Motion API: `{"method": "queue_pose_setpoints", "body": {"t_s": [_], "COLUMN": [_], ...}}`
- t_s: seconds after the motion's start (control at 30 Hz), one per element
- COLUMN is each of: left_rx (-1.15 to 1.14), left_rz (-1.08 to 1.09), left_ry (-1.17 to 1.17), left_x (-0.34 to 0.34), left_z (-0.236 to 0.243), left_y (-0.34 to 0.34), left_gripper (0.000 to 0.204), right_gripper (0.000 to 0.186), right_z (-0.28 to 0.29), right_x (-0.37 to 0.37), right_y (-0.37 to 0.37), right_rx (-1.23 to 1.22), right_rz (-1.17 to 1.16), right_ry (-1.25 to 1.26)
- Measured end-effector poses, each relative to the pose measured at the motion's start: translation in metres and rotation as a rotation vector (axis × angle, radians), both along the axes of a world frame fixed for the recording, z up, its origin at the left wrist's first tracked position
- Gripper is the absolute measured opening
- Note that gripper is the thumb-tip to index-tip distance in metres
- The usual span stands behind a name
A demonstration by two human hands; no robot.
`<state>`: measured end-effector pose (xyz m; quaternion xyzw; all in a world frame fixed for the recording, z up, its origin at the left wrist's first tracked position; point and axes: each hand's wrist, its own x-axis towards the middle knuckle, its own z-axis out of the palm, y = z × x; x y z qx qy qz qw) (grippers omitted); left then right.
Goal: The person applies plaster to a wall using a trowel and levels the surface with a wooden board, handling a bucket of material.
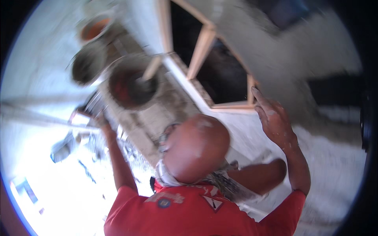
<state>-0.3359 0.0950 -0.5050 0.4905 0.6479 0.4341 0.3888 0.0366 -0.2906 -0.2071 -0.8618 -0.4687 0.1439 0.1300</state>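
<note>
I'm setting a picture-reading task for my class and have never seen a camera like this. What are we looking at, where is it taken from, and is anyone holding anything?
There is one picture, from a wide fisheye camera worn on someone's head, so straight edges bend. It looks down on another person in a red shirt facing a rough wall top. On it stand a round pan with a wooden handle sticking out, and a grey pan. Beside them is a wooden window frame. That person's raised right hand is open and empty; their left hand reaches the wall's edge, too blurred to judge. The wearer's own hands do not show.
</note>
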Motion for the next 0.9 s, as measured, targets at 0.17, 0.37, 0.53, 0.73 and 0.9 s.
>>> {"method": "queue_pose_setpoints", "body": {"t_s": [0.17,0.37,0.53,0.73,0.9], "left_rx": [-0.196,-0.166,-0.197,-0.108,-0.052], "left_rz": [-0.127,-0.402,-0.449,-0.449,-0.401], "left_ry": [-0.5,-0.407,-0.511,-1.016,-0.935], "left_x": [0.003,0.042,0.054,0.068,0.091], "left_z": [0.003,0.045,0.037,0.022,0.056], "left_y": [-0.014,0.011,0.038,0.02,-0.001], "left_gripper": [0.063,0.048,0.033,0.035,0.033], "right_gripper": [0.041,0.03,0.02,0.017,0.018], "right_z": [-0.062,-0.148,-0.161,-0.151,-0.134], "right_x": [-0.038,-0.066,-0.078,-0.071,-0.053], "right_y": [0.18,0.318,0.338,0.3,0.274], "right_rx": [0.172,0.001,-0.469,-0.086,-0.097], "right_rz": [0.599,0.818,0.931,0.741,0.636], "right_ry": [-0.244,-0.584,-0.535,-0.21,-0.257]}}
